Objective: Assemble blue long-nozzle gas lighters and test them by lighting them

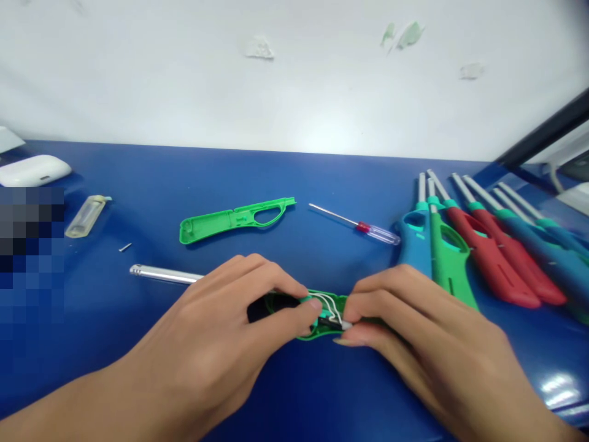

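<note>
An opened green gas lighter (317, 334) lies between my hands, its inside facing up. White wires (329, 302) and a black part with a pale tip show within the shell. My left hand (225, 325) closes its thumb and fingers on the shell and a teal piece inside it. On the other side, my right hand (409, 331) pinches the shell by the wires' end; its fingers cover much of that end. The lighter's metal tube (165, 274) sticks out leftward past my left hand. Above lies the other green shell half (211, 225), hollow side up.
A screwdriver (375, 233) with a clear handle lies behind my right hand. Several assembled lighters (492, 258) are lined up at the right. Leftward lie a clear fuel tank (86, 216), a small screw (125, 247) and a white case (39, 170). A white wall (294, 92) borders the blue table.
</note>
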`<action>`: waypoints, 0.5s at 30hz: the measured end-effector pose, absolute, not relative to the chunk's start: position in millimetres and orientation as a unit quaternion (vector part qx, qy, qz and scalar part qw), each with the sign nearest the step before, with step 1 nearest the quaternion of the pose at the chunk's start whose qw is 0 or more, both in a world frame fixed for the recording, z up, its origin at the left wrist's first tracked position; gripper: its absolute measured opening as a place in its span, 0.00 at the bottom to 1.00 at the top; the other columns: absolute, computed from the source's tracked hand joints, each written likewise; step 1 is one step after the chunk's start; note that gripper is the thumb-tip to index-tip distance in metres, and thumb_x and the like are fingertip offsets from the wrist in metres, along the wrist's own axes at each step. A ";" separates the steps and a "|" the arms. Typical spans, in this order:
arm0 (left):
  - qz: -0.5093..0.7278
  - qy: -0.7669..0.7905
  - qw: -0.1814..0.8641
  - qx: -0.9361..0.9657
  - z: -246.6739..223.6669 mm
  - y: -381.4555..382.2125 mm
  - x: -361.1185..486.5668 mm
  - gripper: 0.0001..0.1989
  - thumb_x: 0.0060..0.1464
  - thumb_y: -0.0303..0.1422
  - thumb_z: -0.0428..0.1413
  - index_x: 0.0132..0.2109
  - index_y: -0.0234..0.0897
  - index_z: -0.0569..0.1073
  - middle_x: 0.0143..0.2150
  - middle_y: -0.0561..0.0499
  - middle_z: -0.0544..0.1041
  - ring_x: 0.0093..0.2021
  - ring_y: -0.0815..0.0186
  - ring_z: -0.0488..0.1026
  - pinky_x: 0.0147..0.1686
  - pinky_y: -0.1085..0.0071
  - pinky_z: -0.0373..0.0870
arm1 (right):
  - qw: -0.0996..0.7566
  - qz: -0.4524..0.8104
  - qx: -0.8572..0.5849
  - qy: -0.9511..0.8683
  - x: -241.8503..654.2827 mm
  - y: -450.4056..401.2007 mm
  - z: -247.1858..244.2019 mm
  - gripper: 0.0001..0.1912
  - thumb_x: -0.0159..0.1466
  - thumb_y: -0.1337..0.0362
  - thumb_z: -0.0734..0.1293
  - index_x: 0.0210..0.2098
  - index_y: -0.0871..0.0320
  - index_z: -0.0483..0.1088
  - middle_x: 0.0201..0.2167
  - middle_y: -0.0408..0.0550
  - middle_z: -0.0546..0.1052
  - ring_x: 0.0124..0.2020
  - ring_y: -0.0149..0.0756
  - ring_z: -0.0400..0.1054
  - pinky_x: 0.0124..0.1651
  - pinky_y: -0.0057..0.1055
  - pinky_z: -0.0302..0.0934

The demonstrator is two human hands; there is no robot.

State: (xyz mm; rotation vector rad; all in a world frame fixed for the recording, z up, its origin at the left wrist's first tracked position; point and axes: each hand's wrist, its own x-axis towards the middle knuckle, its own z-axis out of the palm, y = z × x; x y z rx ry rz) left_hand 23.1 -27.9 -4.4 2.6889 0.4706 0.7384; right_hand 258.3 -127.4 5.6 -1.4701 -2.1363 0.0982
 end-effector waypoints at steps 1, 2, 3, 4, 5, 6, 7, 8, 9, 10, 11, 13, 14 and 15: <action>0.261 0.162 0.145 0.941 -4.6 -28.0 23.1 0.21 0.68 0.22 0.48 0.58 0.49 0.75 0.51 0.55 0.75 0.45 0.69 0.71 0.47 0.73 0.68 | 0.267 0.031 -0.545 -0.794 257.6 -127.9 5.7 0.07 0.74 0.60 0.63 0.42 0.53 0.71 0.39 0.40 0.76 0.40 0.27 0.70 0.45 0.22 0.61; 0.262 0.161 0.135 0.942 -4.6 -28.1 23.2 0.21 0.69 0.22 0.47 0.58 0.49 0.75 0.51 0.55 0.76 0.45 0.69 0.71 0.47 0.74 0.68 | 0.270 0.029 -0.545 -0.793 256.9 -128.5 5.9 0.06 0.74 0.60 0.63 0.42 0.53 0.71 0.39 0.40 0.76 0.40 0.27 0.70 0.45 0.23 0.61; 0.261 0.161 0.128 0.943 -4.5 -28.0 23.5 0.21 0.69 0.22 0.47 0.57 0.49 0.75 0.51 0.55 0.76 0.45 0.69 0.70 0.47 0.74 0.68 | 0.274 0.034 -0.549 -0.789 256.2 -128.9 6.2 0.06 0.74 0.60 0.64 0.42 0.53 0.71 0.39 0.40 0.76 0.40 0.27 0.70 0.46 0.23 0.61; 0.260 0.161 0.122 0.944 -4.1 -27.8 23.9 0.21 0.68 0.22 0.47 0.57 0.49 0.76 0.51 0.55 0.76 0.45 0.69 0.70 0.47 0.74 0.68 | 0.278 0.042 -0.555 -0.783 255.4 -129.3 6.7 0.05 0.73 0.60 0.65 0.42 0.52 0.71 0.40 0.39 0.76 0.40 0.27 0.70 0.46 0.23 0.61; 0.259 0.162 0.119 0.945 -3.7 -27.6 24.3 0.21 0.68 0.21 0.46 0.57 0.49 0.76 0.50 0.55 0.76 0.45 0.69 0.70 0.47 0.75 0.68 | 0.282 0.051 -0.560 -0.777 254.7 -129.5 7.2 0.04 0.73 0.60 0.66 0.42 0.52 0.70 0.40 0.39 0.76 0.40 0.27 0.70 0.46 0.22 0.61; 0.261 0.162 0.115 0.945 -3.1 -27.5 24.7 0.22 0.68 0.21 0.46 0.57 0.48 0.76 0.50 0.55 0.76 0.45 0.70 0.70 0.47 0.75 0.68 | 0.285 0.062 -0.565 -0.772 254.1 -129.5 7.9 0.02 0.72 0.61 0.67 0.42 0.51 0.70 0.40 0.38 0.75 0.40 0.26 0.71 0.46 0.22 0.61; 0.261 0.162 0.114 0.945 -2.5 -27.4 24.8 0.22 0.68 0.21 0.46 0.56 0.48 0.76 0.50 0.55 0.76 0.45 0.70 0.71 0.47 0.76 0.68 | 0.288 0.074 -0.570 -0.766 253.6 -129.5 8.5 0.02 0.72 0.61 0.67 0.42 0.50 0.70 0.40 0.37 0.75 0.41 0.26 0.71 0.46 0.21 0.61; 0.262 0.163 0.112 0.945 -2.0 -27.4 24.8 0.22 0.68 0.21 0.46 0.56 0.47 0.77 0.50 0.55 0.77 0.45 0.70 0.71 0.48 0.76 0.68 | 0.292 0.087 -0.572 -0.761 253.2 -129.4 9.1 0.01 0.72 0.61 0.67 0.42 0.49 0.69 0.39 0.36 0.75 0.41 0.26 0.71 0.46 0.20 0.61; 0.263 0.161 0.109 0.945 -1.6 -27.5 24.6 0.21 0.68 0.21 0.46 0.56 0.47 0.77 0.51 0.55 0.77 0.45 0.70 0.71 0.48 0.77 0.68 | 0.294 0.102 -0.576 -0.756 253.0 -129.4 9.6 0.02 0.72 0.61 0.67 0.42 0.48 0.69 0.39 0.36 0.75 0.41 0.25 0.71 0.46 0.19 0.61; 0.262 0.161 0.106 0.946 -1.3 -27.7 24.3 0.21 0.68 0.21 0.46 0.55 0.47 0.77 0.51 0.56 0.77 0.46 0.71 0.71 0.48 0.77 0.68 | 0.298 0.117 -0.579 -0.750 252.9 -129.4 10.0 0.02 0.72 0.61 0.67 0.42 0.48 0.69 0.39 0.35 0.75 0.41 0.25 0.71 0.46 0.19 0.62; 0.262 0.161 0.102 0.946 -1.1 -27.9 23.9 0.21 0.68 0.21 0.46 0.55 0.47 0.77 0.51 0.56 0.77 0.46 0.71 0.71 0.48 0.77 0.68 | 0.301 0.129 -0.582 -0.744 252.9 -129.6 10.1 0.02 0.72 0.60 0.67 0.41 0.47 0.69 0.39 0.35 0.75 0.41 0.24 0.71 0.46 0.18 0.62; 0.261 0.165 0.094 0.946 -0.6 -28.1 23.6 0.21 0.68 0.21 0.46 0.55 0.48 0.77 0.51 0.57 0.78 0.45 0.71 0.71 0.46 0.77 0.68 | 0.307 0.146 -0.588 -0.734 252.9 -130.1 10.1 0.03 0.71 0.60 0.68 0.41 0.47 0.69 0.38 0.34 0.75 0.41 0.24 0.71 0.45 0.18 0.63; 0.262 0.168 0.091 0.946 -0.4 -28.1 23.7 0.22 0.68 0.22 0.46 0.55 0.48 0.77 0.51 0.58 0.78 0.44 0.71 0.72 0.45 0.77 0.68 | 0.310 0.148 -0.589 -0.732 252.9 -130.4 10.0 0.03 0.71 0.60 0.69 0.40 0.47 0.69 0.38 0.34 0.76 0.41 0.24 0.72 0.45 0.18 0.63; 0.263 0.170 0.090 0.945 -0.1 -28.1 24.1 0.22 0.68 0.22 0.46 0.55 0.49 0.78 0.50 0.58 0.78 0.43 0.71 0.72 0.44 0.76 0.67 | 0.311 0.148 -0.590 -0.730 252.9 -130.7 9.9 0.03 0.70 0.60 0.69 0.40 0.47 0.70 0.38 0.34 0.76 0.41 0.24 0.72 0.45 0.19 0.64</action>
